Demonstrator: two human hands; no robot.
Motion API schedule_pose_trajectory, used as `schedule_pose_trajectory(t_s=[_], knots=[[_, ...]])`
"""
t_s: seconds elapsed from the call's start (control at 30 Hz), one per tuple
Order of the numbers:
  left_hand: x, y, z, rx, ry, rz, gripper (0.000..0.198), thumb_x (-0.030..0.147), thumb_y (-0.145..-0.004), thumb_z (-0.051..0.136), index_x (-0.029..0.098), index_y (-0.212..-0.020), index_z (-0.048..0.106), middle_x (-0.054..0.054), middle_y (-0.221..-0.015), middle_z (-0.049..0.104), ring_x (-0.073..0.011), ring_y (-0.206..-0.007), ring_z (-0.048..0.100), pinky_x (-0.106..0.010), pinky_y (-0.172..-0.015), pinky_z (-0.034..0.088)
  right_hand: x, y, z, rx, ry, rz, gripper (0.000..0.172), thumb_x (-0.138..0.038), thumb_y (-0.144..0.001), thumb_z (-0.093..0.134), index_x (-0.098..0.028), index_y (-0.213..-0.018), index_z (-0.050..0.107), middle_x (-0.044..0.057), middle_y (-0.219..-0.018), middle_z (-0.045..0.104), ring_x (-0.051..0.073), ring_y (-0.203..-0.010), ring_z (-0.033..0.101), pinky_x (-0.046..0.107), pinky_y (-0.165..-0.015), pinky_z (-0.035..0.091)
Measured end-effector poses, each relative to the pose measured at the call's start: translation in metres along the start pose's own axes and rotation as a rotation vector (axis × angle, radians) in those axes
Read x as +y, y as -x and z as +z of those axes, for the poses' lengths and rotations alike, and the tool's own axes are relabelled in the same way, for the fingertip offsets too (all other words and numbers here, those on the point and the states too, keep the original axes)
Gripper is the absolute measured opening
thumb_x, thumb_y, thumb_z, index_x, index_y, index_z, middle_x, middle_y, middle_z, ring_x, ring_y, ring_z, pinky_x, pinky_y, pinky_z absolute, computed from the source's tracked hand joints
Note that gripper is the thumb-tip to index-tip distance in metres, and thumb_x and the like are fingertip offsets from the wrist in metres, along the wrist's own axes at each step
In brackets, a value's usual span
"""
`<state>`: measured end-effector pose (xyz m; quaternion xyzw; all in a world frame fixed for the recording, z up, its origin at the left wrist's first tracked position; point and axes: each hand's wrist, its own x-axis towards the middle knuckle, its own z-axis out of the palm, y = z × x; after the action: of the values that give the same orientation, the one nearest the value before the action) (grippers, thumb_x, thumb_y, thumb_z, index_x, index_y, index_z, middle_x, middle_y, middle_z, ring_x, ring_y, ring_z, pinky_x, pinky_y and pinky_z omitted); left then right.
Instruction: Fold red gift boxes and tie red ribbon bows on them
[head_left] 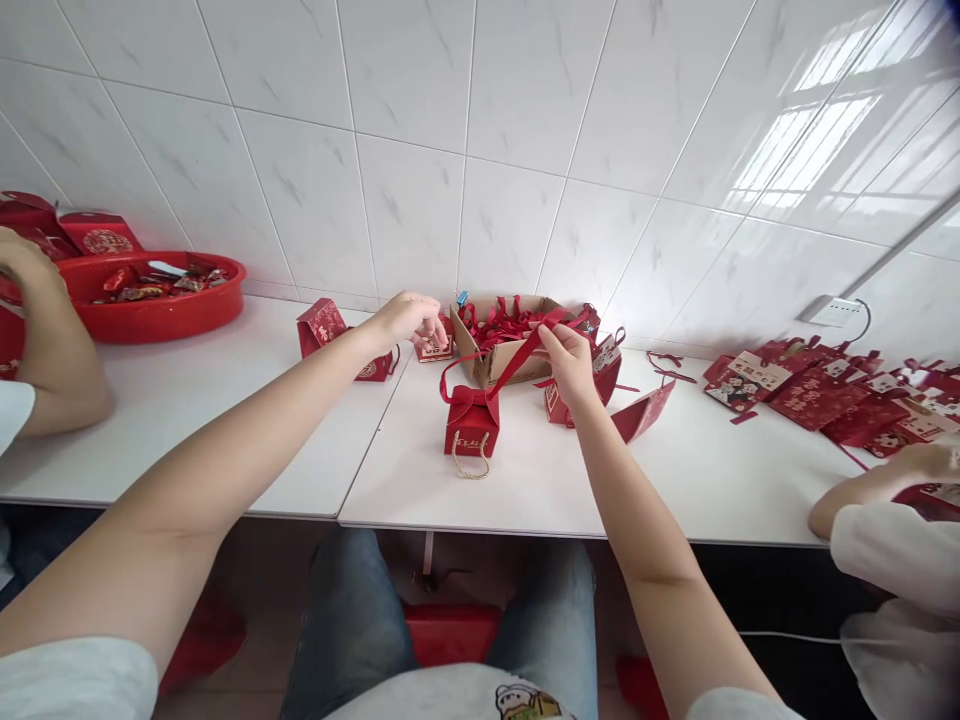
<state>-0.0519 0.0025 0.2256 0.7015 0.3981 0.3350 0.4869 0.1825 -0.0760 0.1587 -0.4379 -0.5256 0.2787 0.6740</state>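
A small red gift box point(471, 425) with a gold rope handle stands on the white table before me, a red ribbon point(517, 362) around its top. My right hand point(568, 358) is closed, pinching one end of that ribbon and pulling it up and to the right. The other end curls loosely at the box's left side. My left hand point(412, 320) hangs in the air to the left with its fingers loosely bent and apart, nothing visible in them. Just past it sits another red box point(435, 345). Behind the ribboned box is a cardboard box point(504, 362) full of red ribbons.
More red boxes point(321, 325) stand at left, near a red basin point(161, 315) of wrapped sweets. Several red bags point(806, 395) lie at right. Co-workers' arms, one at left point(67, 350) and one at right point(877, 490), rest at the table. A tiled wall rises behind.
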Motion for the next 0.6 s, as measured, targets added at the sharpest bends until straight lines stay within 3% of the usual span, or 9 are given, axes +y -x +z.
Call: schedule_pose_trajectory(t_s=[0.1,0.17,0.27,0.37,0.47,0.6], knots=[[-0.006,0.000,-0.001,-0.068,-0.078,-0.067,0.009,0.020,-0.055,0.053,0.016,-0.049,0.048,-0.008,-0.064,0.066,-0.0217,-0.063,0.065,-0.028,-0.053,0.048,-0.004,-0.002,0.006,-0.032,0.074,0.039,0.031,-0.048,-0.076,0.064,-0.019,-0.085,0.070,0.003,-0.083,0.071,0.018,-0.081,0.068,0.032,-0.074,0.058],[-0.022,0.002,-0.006,-0.099,-0.211,-0.173,0.009,0.024,-0.057,0.059,0.017,-0.054,0.055,-0.008,-0.068,0.067,-0.0209,-0.063,0.064,-0.027,-0.052,0.046,-0.002,-0.002,0.006,-0.021,0.091,0.055,0.030,-0.048,-0.076,0.064,-0.019,-0.083,0.069,0.003,-0.081,0.071,0.019,-0.082,0.068,0.034,-0.075,0.058],[-0.059,0.006,-0.009,-0.211,-0.359,-0.393,0.029,0.043,-0.059,0.070,0.015,-0.053,0.061,-0.014,-0.068,0.068,-0.0243,-0.060,0.063,-0.031,-0.052,0.047,0.002,-0.001,0.004,0.003,0.059,0.062,0.028,-0.044,-0.074,0.066,-0.020,-0.087,0.067,0.003,-0.083,0.072,0.020,-0.085,0.069,0.035,-0.077,0.058],[-0.097,0.006,0.001,-0.313,-0.317,-0.620,0.055,0.069,-0.059,0.064,0.014,-0.057,0.065,-0.018,-0.071,0.070,-0.0278,-0.064,0.065,-0.033,-0.057,0.048,0.001,-0.003,0.001,0.021,0.038,0.047,0.029,-0.041,-0.073,0.068,-0.021,-0.093,0.064,0.004,-0.083,0.072,0.021,-0.084,0.070,0.034,-0.071,0.059],[-0.124,0.001,0.019,-0.211,-0.106,-0.597,0.055,0.066,-0.050,0.074,0.012,-0.061,0.067,-0.018,-0.073,0.070,-0.0273,-0.062,0.065,-0.035,-0.057,0.047,-0.006,-0.005,0.001,0.017,0.052,0.041,0.028,-0.043,-0.077,0.063,-0.020,-0.094,0.065,0.005,-0.083,0.073,0.020,-0.082,0.070,0.032,-0.068,0.058],[-0.136,-0.010,0.031,-0.025,0.023,-0.408,0.042,0.045,-0.047,0.083,0.016,-0.073,0.068,-0.007,-0.080,0.070,-0.0171,-0.066,0.062,-0.025,-0.058,0.043,-0.014,-0.007,0.000,0.027,0.063,0.030,0.032,-0.047,-0.079,0.061,-0.018,-0.089,0.067,0.005,-0.086,0.073,0.020,-0.084,0.069,0.032,-0.069,0.058]])
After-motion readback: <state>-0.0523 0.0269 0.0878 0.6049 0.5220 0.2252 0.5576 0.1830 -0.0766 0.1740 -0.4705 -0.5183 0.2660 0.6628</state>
